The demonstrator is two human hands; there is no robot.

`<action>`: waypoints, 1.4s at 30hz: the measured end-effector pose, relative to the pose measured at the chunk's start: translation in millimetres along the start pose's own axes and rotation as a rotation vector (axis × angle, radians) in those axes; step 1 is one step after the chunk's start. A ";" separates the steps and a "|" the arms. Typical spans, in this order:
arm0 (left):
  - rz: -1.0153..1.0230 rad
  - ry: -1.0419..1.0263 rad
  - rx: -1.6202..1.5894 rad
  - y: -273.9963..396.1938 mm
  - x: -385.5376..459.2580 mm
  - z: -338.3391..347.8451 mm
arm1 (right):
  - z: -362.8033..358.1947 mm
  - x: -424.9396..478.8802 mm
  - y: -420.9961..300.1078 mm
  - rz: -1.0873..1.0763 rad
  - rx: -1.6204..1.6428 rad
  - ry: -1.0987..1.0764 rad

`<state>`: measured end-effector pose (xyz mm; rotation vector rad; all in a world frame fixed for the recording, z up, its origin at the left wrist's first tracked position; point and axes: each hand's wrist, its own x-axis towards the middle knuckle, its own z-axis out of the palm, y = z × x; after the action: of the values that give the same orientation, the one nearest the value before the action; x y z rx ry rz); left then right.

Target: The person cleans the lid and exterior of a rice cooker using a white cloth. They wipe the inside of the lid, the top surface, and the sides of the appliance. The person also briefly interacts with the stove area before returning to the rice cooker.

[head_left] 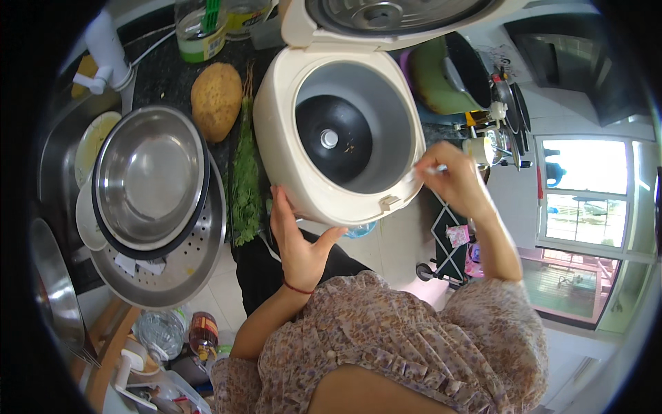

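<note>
A cream rice cooker (269,119) stands on the dark counter with its lid (382,15) raised. Its inner pot is out, so the grey wall and the dark heating plate (351,155) show, with a few small crumbs on the plate. My left hand (297,248) rests against the cooker's near left side, fingers spread. At the right front rim, my right hand (452,178) pinches a small white item, perhaps a swab or a bit of tissue; blur hides exactly what it is.
Left of the cooker lie a bunch of leafy greens (245,191) and a large potato-like tuber (216,101). Steel bowls (150,176) sit on a perforated steel tray (196,259) beside the sink (57,139). A green pot (434,77) stands at right, a folding cart (447,243) beyond.
</note>
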<state>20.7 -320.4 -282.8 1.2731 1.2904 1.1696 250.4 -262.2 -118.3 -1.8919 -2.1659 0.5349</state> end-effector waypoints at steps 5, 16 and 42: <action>-0.057 -0.067 -0.046 4.0 0.2 -4.2 | 41.8 -49.8 -13.4 0.093 0.289 0.144; -0.123 -0.200 -0.287 20.9 1.1 -4.0 | 18.8 4.1 41.4 0.083 0.064 0.393; -0.080 -0.266 -0.283 -8.0 10.5 -34.0 | 14.8 36.2 59.1 0.050 0.012 0.373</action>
<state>-14.0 -310.4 -287.5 1.1149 0.9361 1.0445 292.8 -222.2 -158.5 -1.8678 -1.8755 0.1813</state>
